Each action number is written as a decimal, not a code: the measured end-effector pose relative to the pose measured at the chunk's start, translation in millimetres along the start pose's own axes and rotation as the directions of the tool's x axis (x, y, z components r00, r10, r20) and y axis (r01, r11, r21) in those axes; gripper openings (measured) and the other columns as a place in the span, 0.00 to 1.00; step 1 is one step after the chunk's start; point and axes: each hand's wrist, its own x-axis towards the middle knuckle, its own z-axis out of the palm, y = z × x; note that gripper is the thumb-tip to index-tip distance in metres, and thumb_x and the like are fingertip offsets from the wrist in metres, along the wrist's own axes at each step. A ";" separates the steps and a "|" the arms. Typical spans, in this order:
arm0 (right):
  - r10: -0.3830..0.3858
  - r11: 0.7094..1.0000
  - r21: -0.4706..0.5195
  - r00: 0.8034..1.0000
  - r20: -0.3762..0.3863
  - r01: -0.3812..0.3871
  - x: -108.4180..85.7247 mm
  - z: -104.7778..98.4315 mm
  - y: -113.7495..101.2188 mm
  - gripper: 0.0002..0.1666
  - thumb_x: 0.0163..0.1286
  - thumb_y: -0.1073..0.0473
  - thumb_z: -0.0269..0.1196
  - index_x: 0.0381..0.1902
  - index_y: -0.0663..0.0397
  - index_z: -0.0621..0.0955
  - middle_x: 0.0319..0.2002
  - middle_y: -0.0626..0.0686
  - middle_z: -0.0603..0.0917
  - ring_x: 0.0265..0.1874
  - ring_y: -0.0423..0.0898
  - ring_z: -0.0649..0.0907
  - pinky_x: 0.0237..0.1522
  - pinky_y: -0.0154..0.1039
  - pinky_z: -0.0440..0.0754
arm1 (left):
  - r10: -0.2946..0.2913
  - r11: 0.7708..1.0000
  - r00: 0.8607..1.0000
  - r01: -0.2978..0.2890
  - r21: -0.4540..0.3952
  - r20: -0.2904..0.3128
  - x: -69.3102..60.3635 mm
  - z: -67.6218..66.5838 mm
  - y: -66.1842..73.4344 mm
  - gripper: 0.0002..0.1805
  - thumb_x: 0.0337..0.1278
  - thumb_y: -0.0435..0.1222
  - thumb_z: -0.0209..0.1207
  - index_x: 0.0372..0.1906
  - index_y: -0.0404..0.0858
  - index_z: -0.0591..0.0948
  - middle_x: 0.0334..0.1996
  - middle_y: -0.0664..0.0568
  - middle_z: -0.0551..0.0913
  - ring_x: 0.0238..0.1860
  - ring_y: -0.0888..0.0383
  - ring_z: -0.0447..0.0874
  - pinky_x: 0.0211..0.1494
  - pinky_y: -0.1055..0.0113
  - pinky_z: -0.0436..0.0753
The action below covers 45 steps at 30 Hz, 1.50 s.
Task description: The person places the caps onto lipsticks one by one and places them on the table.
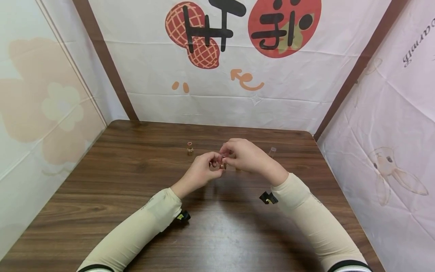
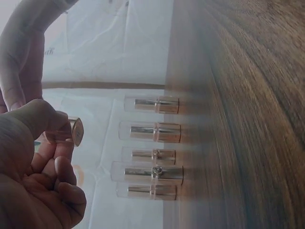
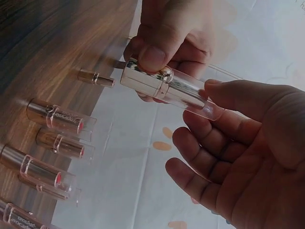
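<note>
My left hand (image 1: pixel 202 170) pinches the gold base of a lipstick (image 3: pixel 143 81) between thumb and fingers. My right hand (image 1: pixel 249 156) holds the other end, thumb and fingertips around its clear cap (image 3: pixel 207 107). The cap sits over the gold inner tube. In the left wrist view, the left hand (image 2: pixel 38 162) partly hides this lipstick. Both hands are above the table, near its middle. Left of them, an uncapped gold lipstick tube (image 1: pixel 190 149) stands upright on the wood.
Several lipsticks with clear caps (image 2: pixel 155 132) stand in a row on the wooden table (image 1: pixel 112 181). Most are hidden behind my right hand in the head view, where one clear top (image 1: pixel 272 152) shows. Printed cloth walls (image 1: pixel 221 105) border the table's back and sides.
</note>
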 end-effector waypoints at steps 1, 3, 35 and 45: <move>0.000 1.000 0.003 1.000 0.001 0.000 -0.4 0.3 0.7 0.08 0.70 0.60 0.67 0.46 0.50 0.87 0.40 0.44 0.83 0.40 0.39 0.82 0.44 0.37 0.81 | 0.002 1.000 1.000 -0.002 0.007 0.001 0.2 0.7 -0.2 0.11 0.57 0.36 0.71 0.43 0.45 0.82 0.35 0.57 0.82 0.38 0.59 0.77 0.41 0.65 0.77; -0.004 1.000 -0.003 1.000 0.003 0.004 -1.5 0.8 1.9 0.08 0.70 0.59 0.68 0.46 0.49 0.86 0.40 0.44 0.83 0.39 0.39 0.81 0.44 0.37 0.81 | 0.009 1.000 1.000 -0.009 0.022 0.010 0.9 2.0 -0.9 0.11 0.57 0.37 0.71 0.43 0.45 0.82 0.35 0.57 0.81 0.39 0.59 0.77 0.41 0.65 0.76; 0.122 0.992 -0.018 0.986 -0.117 -0.125 -30.9 -25.6 25.2 0.17 0.73 0.51 0.66 0.56 0.50 0.84 0.52 0.48 0.84 0.53 0.45 0.82 0.55 0.46 0.80 | -0.153 0.980 0.978 0.131 0.152 0.144 23.1 39.3 -28.7 0.13 0.51 0.37 0.77 0.36 0.46 0.82 0.30 0.58 0.83 0.30 0.61 0.78 0.35 0.65 0.78; 0.112 0.993 -0.022 0.982 -0.152 -0.116 -35.3 -26.8 28.0 0.16 0.73 0.51 0.66 0.53 0.52 0.86 0.49 0.48 0.85 0.48 0.45 0.82 0.52 0.45 0.81 | -0.186 0.967 0.968 0.151 0.203 0.168 25.0 44.4 -26.3 0.14 0.50 0.37 0.77 0.36 0.46 0.82 0.31 0.58 0.84 0.32 0.62 0.80 0.38 0.64 0.80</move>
